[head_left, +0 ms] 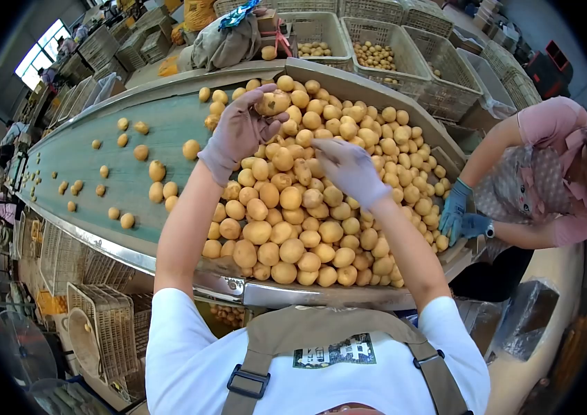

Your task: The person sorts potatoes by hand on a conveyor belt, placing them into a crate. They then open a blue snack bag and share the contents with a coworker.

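My left hand [239, 133], in a pale glove, is raised over the left part of a heap of potatoes [293, 198]. Its fingers curl round one yellow potato [272, 103] with darker patches on its skin. Lower and to the right, my right hand [350, 170], gloved too, reaches over the middle of the heap with its back up. Its fingers stretch left, close above the potatoes, and nothing shows in them. The heap lies at the wide end of a green conveyor belt [72, 153], where scattered potatoes rest.
A metal edge [307, 296] runs along the front of the heap. Behind the far board stand plastic crates [438, 100], some holding potatoes. At the right, a co-worker in a pink top [549, 124] has both blue-gloved hands [455, 207] at the heap's edge. Stacked crates [103, 325] stand lower left.
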The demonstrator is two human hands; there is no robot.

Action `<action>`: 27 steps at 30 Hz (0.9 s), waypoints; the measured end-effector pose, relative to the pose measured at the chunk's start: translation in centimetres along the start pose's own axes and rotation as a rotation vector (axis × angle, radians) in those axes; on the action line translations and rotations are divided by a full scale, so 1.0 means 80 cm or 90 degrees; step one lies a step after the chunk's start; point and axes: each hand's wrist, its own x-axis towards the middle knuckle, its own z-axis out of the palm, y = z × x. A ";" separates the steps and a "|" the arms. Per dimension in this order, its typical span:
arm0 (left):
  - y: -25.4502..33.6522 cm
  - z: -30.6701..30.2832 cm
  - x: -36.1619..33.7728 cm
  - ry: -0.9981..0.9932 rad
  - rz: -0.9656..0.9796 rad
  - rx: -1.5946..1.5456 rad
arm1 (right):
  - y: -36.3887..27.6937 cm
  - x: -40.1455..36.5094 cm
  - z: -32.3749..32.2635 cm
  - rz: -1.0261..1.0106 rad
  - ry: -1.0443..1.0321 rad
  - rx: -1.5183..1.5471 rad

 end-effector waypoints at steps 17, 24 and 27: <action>-0.034 0.007 -0.067 0.102 -0.062 -0.246 | 0.030 0.015 0.046 0.116 0.099 0.903; -0.101 0.098 -0.061 0.153 -0.087 -0.183 | -0.025 -0.079 0.032 -0.172 0.302 0.077; -0.117 0.135 -0.093 0.121 -0.212 -0.299 | 0.018 -0.168 -0.028 -0.106 0.335 0.087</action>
